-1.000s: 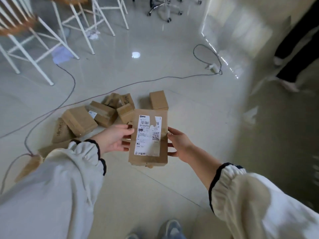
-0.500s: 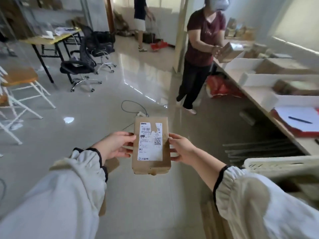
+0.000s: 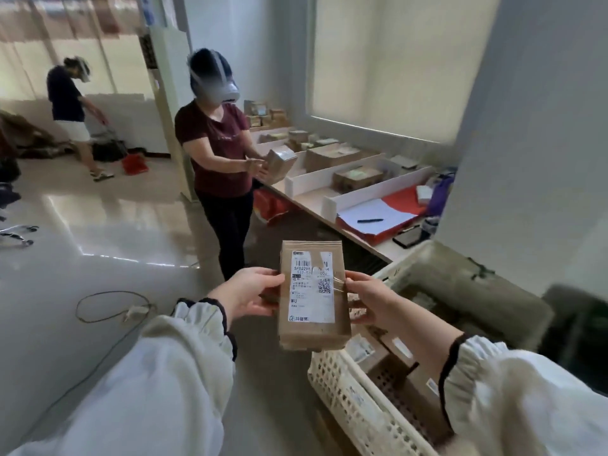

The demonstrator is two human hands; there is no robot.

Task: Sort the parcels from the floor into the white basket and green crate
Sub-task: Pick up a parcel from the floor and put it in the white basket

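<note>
A glossy, pale tiled floor (image 3: 98, 245) fills a bright room. At one o'clock a long table with white dividers (image 3: 311, 197) carries cardboard boxes. At twelve o'clock a person in a maroon shirt (image 3: 214, 143) stands beside it holding a box. At centre, a flat brown cardboard parcel (image 3: 312, 335) is held upright in the air, near the left corner of a white perforated plastic basket (image 3: 355, 399) at four o'clock. The parcel's white shipping label (image 3: 311, 301) shows a barcode, "SF0229", "537-5", a QR code and "WU". The left hand (image 3: 250, 294) grips the parcel's left edge and the right hand (image 3: 368, 301) its right edge. Other brown labelled parcels (image 3: 388, 355) lie in the basket.
</note>
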